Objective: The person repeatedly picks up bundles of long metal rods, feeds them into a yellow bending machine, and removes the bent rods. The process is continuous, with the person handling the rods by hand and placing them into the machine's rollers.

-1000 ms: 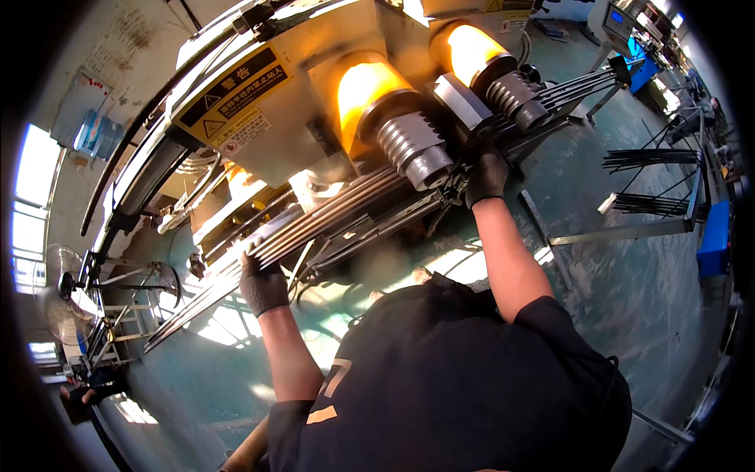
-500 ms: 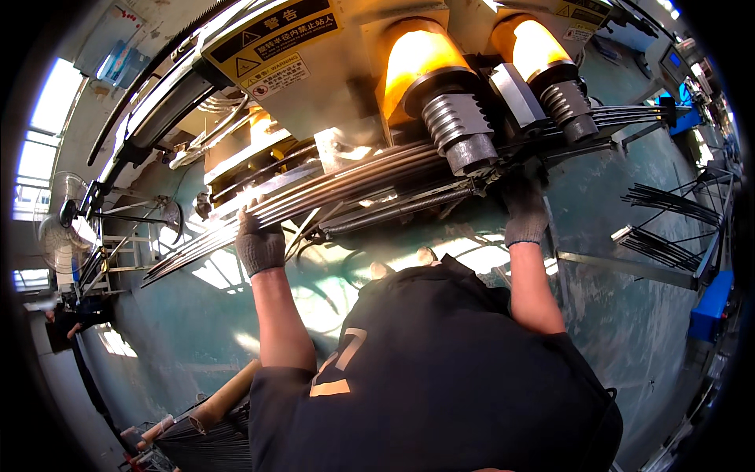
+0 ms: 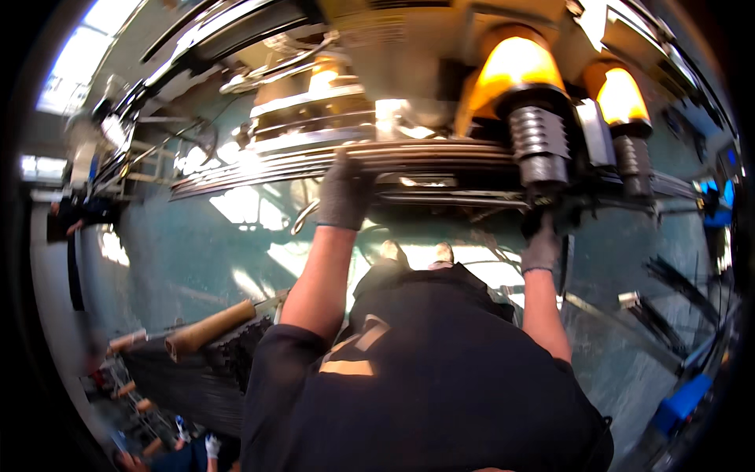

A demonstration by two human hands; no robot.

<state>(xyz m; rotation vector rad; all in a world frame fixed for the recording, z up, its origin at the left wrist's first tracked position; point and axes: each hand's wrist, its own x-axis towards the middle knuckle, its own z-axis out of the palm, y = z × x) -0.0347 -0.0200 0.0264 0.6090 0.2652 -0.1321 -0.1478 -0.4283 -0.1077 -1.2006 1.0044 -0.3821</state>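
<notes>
Since a second ago the gloved left hand (image 3: 344, 194) has slid rightward along the long bundle of grey steel rods (image 3: 314, 161) and stays closed on it, while the gloved right hand (image 3: 541, 248) grips the rods beneath the yellow-capped ribbed rollers (image 3: 535, 134).

Two hands show, both in grey gloves: the left hand (image 3: 344, 193) near the middle of the frame and the right hand (image 3: 541, 248) to the right of it. Both touch one bundle of long thin rods (image 3: 330, 161) that runs across the upper half; the rods are too many and too blurred to count. Two orange caps (image 3: 515, 63) sit at the upper right, the second one (image 3: 621, 94) further right. Under each is one ribbed grey roller (image 3: 539, 145), so two rollers (image 3: 629, 161). Two shoes (image 3: 389, 250) peek out in the middle. One brown tube (image 3: 208, 329) lies at the lower left.
</notes>
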